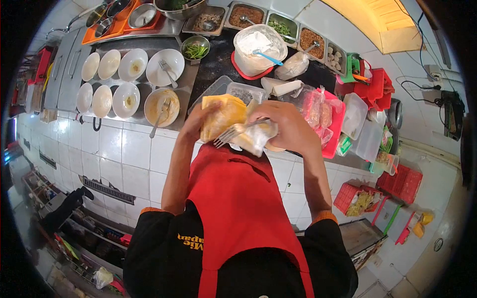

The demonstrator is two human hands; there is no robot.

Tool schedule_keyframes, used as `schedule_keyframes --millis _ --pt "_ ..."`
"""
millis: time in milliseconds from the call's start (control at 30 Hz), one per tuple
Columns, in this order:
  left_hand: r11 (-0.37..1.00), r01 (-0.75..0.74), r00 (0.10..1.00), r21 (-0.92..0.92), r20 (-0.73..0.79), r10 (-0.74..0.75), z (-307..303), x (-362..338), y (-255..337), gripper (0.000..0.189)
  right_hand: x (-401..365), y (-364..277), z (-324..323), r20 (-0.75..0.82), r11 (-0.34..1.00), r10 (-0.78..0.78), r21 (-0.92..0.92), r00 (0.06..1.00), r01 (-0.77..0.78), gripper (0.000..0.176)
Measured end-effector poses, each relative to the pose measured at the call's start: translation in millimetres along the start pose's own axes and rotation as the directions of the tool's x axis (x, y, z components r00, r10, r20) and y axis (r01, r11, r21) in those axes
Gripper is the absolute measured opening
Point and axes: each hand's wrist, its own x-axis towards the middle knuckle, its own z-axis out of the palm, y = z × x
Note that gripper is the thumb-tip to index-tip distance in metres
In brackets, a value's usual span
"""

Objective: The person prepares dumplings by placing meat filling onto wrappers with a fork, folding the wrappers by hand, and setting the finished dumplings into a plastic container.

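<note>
My left hand (197,120) is closed round a stack of yellow square sheets (223,116), gripping it by its left side. My right hand (287,120) is wrapped round a metal fork (231,134), whose tines point left and reach the lower edge of the stack. A whitish, floppy sheet (257,137) hangs at the right hand's fingers, beside the stack. Both hands are held close together in front of the red apron (233,198). Behind them, a clear plastic container (246,93) stands on the dark counter.
White bowls (132,64) line the left counter, two with forks. A white tub (260,44) with white contents and a blue spoon stands ahead. Metal trays of food (246,16) run along the back. On the right are a pink tray (332,134) with bagged food and clear containers (366,146).
</note>
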Motion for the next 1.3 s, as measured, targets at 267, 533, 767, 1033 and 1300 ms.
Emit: schedule_keyframes --millis 267,533,767,1033,1300 --pt "0.965 0.142 0.958 -0.221 0.277 -0.078 34 1 -39 0.046 34 41 38 0.031 0.998 -0.014 -0.059 0.999 0.015 0.040" --pt "0.896 0.010 0.922 -0.443 0.351 0.163 -20 23 -89 0.052 18 53 27 -0.308 0.902 0.369 0.345 0.877 -0.259 0.024" --pt "0.956 -0.135 0.956 -0.261 0.219 0.194 -44 29 -107 0.045 -8 56 61 -0.271 0.767 0.558 0.528 0.784 -0.364 0.021" --pt "0.933 -0.023 0.981 -0.359 0.170 0.090 -54 41 -117 0.056 -34 52 56 -0.297 0.772 0.607 0.439 0.737 -0.459 0.020" --pt "0.923 0.043 0.965 -0.382 0.254 0.061 -29 30 -103 0.045 -11 70 63 -0.265 0.802 0.429 0.552 0.864 -0.229 0.024"
